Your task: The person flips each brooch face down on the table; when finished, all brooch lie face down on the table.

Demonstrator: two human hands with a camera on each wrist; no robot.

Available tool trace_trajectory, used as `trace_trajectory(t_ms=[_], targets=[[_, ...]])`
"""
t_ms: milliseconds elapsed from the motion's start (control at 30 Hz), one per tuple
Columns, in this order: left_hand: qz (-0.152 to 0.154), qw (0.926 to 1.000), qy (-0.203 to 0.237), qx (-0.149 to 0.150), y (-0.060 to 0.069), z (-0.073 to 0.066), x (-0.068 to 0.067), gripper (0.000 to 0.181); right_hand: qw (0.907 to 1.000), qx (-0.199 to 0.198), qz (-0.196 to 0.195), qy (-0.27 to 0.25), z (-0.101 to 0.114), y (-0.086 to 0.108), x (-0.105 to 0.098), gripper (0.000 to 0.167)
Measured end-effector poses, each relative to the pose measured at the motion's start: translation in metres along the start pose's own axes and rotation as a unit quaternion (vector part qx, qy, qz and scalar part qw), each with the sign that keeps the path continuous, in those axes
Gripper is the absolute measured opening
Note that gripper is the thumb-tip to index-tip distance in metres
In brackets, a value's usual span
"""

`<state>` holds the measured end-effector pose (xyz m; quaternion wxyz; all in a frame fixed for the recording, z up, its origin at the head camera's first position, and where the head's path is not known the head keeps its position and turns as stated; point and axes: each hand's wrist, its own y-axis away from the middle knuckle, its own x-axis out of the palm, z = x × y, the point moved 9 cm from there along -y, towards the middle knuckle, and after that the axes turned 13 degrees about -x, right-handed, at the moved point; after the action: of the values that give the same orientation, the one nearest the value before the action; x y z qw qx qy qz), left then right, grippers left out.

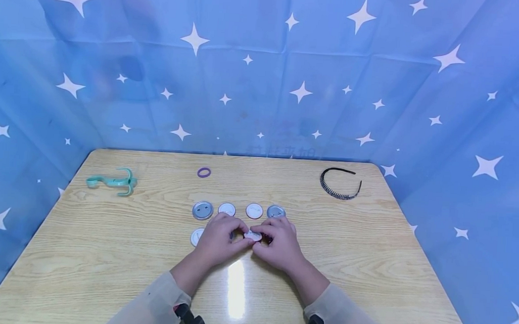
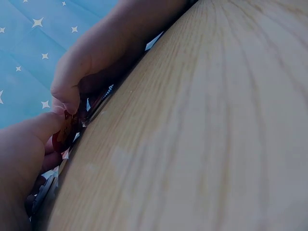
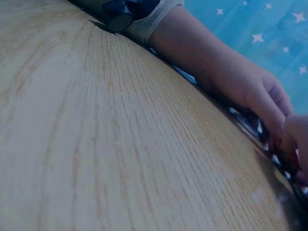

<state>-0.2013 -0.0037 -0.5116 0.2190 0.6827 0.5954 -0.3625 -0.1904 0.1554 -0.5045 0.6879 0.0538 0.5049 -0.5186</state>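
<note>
Between both hands is a round pin-back button badge (image 1: 252,236), its pale back turned up in the head view. My left hand (image 1: 221,239) pinches its left edge with thumb and fingers. From the other side my right hand (image 1: 279,243) pinches the right edge. Its red front (image 2: 66,131) shows between the fingertips in the left wrist view. Behind the hands lie a grey-backed badge (image 1: 202,210), two white-backed badges (image 1: 227,209) (image 1: 254,210) and another grey-backed badge (image 1: 276,211). One more white badge (image 1: 196,236) is partly hidden by my left hand.
The wooden table (image 1: 102,251) bears a teal claw-shaped item (image 1: 114,181) at the back left. A purple ring-shaped band (image 1: 204,172) lies at the back, and a black toothed headband (image 1: 339,192) at the back right. A blue starry curtain (image 1: 245,101) hangs behind the table.
</note>
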Motion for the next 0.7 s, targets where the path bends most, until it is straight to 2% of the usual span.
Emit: trace_trajectory(t_ms=[700], targets=[[0.001,0.9998,-0.009,0.019,0.0007,-0.0016,0.0014,0.026,0.9999,-0.002,0.003,-0.012,0.0045,-0.0001,-0.0018,0.034]])
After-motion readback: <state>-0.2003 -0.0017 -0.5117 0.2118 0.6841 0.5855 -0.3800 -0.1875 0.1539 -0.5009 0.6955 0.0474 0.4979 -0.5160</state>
